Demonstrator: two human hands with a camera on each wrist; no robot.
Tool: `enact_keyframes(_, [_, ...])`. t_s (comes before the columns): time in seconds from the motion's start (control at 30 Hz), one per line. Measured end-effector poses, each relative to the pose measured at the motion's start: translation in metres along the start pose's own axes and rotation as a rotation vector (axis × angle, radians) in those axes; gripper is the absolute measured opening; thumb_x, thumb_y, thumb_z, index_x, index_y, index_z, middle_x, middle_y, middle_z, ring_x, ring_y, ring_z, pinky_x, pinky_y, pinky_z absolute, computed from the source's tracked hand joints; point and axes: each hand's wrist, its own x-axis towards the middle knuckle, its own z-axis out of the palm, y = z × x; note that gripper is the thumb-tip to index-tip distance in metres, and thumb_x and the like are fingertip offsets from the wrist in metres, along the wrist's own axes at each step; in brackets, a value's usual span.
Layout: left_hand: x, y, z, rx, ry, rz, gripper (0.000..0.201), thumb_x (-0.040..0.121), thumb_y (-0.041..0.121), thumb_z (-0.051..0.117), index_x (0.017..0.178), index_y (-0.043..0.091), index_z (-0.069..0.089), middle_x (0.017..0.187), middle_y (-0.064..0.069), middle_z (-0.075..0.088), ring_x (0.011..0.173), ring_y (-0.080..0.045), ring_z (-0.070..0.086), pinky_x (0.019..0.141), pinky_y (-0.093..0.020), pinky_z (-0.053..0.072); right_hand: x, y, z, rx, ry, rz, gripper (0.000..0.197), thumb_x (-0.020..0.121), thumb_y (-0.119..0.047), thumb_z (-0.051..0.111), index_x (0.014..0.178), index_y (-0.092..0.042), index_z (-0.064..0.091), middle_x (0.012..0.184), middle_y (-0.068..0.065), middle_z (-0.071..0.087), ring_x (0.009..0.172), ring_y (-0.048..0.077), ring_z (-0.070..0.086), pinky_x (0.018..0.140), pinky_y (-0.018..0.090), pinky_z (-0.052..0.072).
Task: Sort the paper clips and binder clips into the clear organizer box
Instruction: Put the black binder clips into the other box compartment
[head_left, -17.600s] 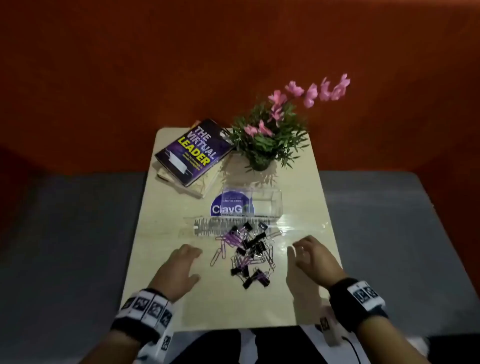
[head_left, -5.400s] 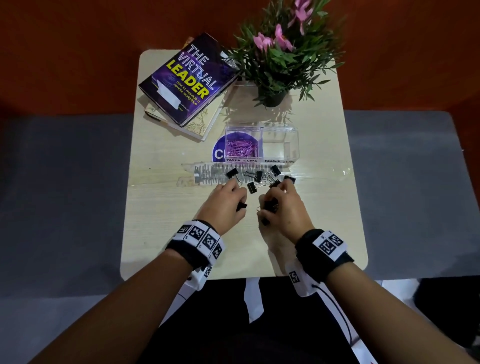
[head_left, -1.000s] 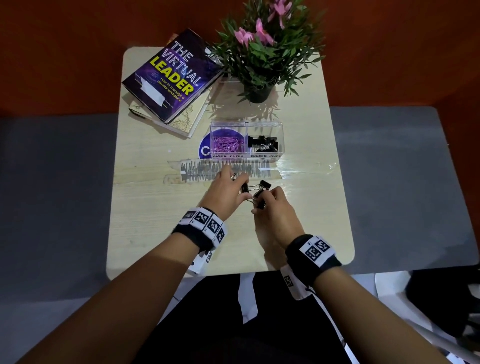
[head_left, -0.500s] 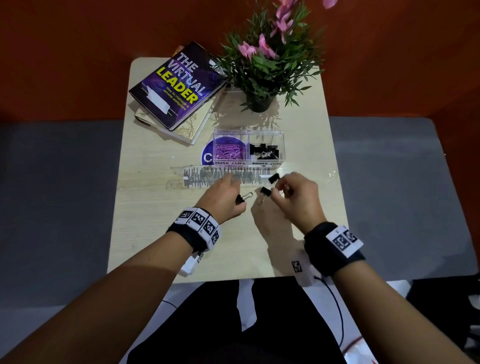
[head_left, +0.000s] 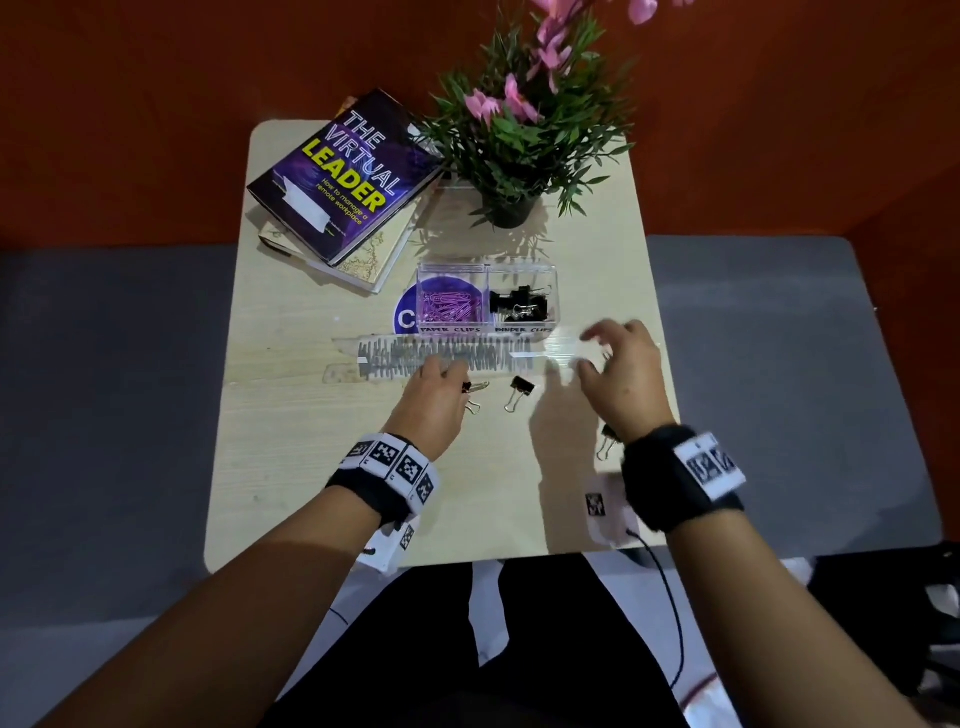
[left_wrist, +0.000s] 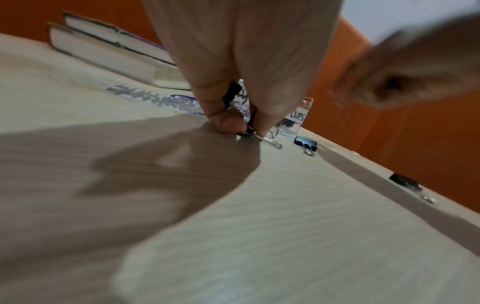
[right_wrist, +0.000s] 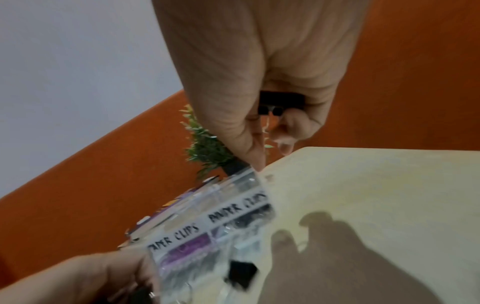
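Observation:
The clear organizer box (head_left: 554, 291) stands mid-table, with purple paper clips (head_left: 450, 307) in its left compartment and black binder clips (head_left: 519, 306) in its right. My left hand (head_left: 460, 375) rests low on the table and pinches black binder clips (left_wrist: 233, 93) between thumb and fingers. A loose binder clip (head_left: 520, 391) lies just right of it. My right hand (head_left: 596, 351) hovers right of the box front, fingers curled round a black binder clip (right_wrist: 281, 101). Another binder clip (head_left: 607, 437) lies beside my right wrist.
Two stacked books (head_left: 343, 176) lie at the back left, and a potted plant (head_left: 514, 156) with pink flowers stands at the back centre, behind the box. A strip of clear tape (head_left: 447, 356) runs across the table in front of the box. The table's right edge is close to my right hand.
My right hand has lifted and moved right, away from my left hand, to the box's right front. One binder clip now shows on the table by my right wrist. My left hand stays put.

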Motion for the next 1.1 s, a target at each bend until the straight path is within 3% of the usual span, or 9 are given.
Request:
enact_keyframes(0.07, [0.0,-0.002,0.003,0.004,0.002,0.013,0.023,0.088,-0.004,0.054,0.11,0.002,0.052,0.1,-0.018,0.051,0.086,-0.031,0.052,0.078,-0.039,0.049,-0.026,0.027,-0.011,0.027,0.012,0.108,0.027,0.082,0.006,0.054,0.103,-0.007,0.064,0.106,0.017,0.048,0.056,0.005,0.045,0.053,-0.002,0.035])
enact_keyframes(0.13, [-0.001,-0.005,0.006,0.019,0.007,0.025,0.028,0.084,-0.01,0.054,0.109,0.001,0.051,0.099,-0.017,0.051,0.083,-0.03,0.051,0.077,-0.04,0.051,-0.047,0.054,-0.02,-0.002,0.016,0.15,0.037,0.08,0.01,0.051,0.107,-0.011,0.064,0.109,0.017,0.048,0.061,-0.002,0.044,0.07,0.005,0.042])
enact_keyframes(0.2, [-0.002,-0.006,0.008,0.028,0.003,0.015,0.026,0.084,-0.01,0.053,0.106,0.003,0.05,0.1,-0.017,0.049,0.085,-0.029,0.05,0.078,-0.041,0.051,-0.058,0.075,-0.026,-0.027,-0.046,0.143,0.043,0.079,0.006,0.059,0.113,-0.019,0.063,0.112,0.011,0.047,0.064,0.003,0.049,0.074,0.02,0.048])
enact_keyframes(0.37, [-0.01,-0.006,0.001,-0.076,-0.017,0.102,0.007,0.091,0.0,0.051,0.096,0.005,0.051,0.125,-0.012,0.045,0.109,-0.026,0.05,0.09,-0.036,0.048,-0.065,0.084,-0.011,-0.031,-0.225,0.035,0.04,0.074,-0.006,0.074,0.108,-0.025,0.064,0.111,-0.002,0.044,0.072,0.007,0.056,0.068,0.003,0.039])
enact_keyframes(0.47, [-0.015,-0.01,-0.006,-0.157,-0.077,0.128,0.002,0.093,0.007,0.053,0.092,0.008,0.051,0.136,-0.006,0.045,0.124,-0.02,0.043,0.102,-0.033,0.038,-0.064,0.082,0.002,-0.023,-0.204,-0.025,0.023,0.08,0.001,0.065,0.096,-0.015,0.066,0.102,0.001,0.05,0.077,0.013,0.058,0.072,0.011,0.047])
enact_keyframes(0.57, [-0.017,-0.018,-0.01,-0.124,-0.137,0.213,0.009,0.09,0.001,0.056,0.09,0.008,0.051,0.127,-0.006,0.051,0.108,-0.023,0.048,0.09,-0.033,0.044,-0.06,0.084,0.008,-0.053,-0.24,0.001,0.018,0.082,0.001,0.059,0.094,-0.013,0.063,0.096,0.001,0.052,0.083,0.021,0.058,0.078,0.03,0.05])
enact_keyframes(0.83, [-0.012,-0.022,-0.012,0.181,-0.152,0.299,0.029,0.082,-0.011,0.058,0.091,0.013,0.043,0.095,-0.003,0.045,0.075,-0.014,0.033,0.058,-0.031,0.043,-0.043,0.049,0.002,0.02,-0.291,0.01,0.016,0.091,-0.016,0.048,0.076,-0.019,0.043,0.079,0.002,0.055,0.07,0.02,0.052,0.061,0.033,0.045])
enact_keyframes(0.93, [-0.005,0.003,-0.032,0.027,-0.09,0.204,0.017,0.092,-0.003,0.048,0.09,0.014,0.044,0.085,0.001,0.044,0.062,-0.012,0.032,0.052,-0.022,0.03,-0.009,0.007,0.002,0.055,-0.109,-0.172,0.009,0.085,-0.001,0.05,0.08,-0.009,0.047,0.078,0.012,0.057,0.067,0.03,0.051,0.061,0.044,0.047])
enact_keyframes(1.1, [0.038,0.044,-0.074,-0.268,0.14,0.039,0.004,0.096,0.008,0.045,0.094,0.011,0.044,0.079,0.003,0.05,0.064,-0.008,0.049,0.052,-0.022,0.04,0.056,-0.051,0.018,-0.014,-0.093,-0.301,0.009,0.083,0.001,0.055,0.09,-0.004,0.057,0.097,0.017,0.056,0.079,0.033,0.055,0.063,0.034,0.039])
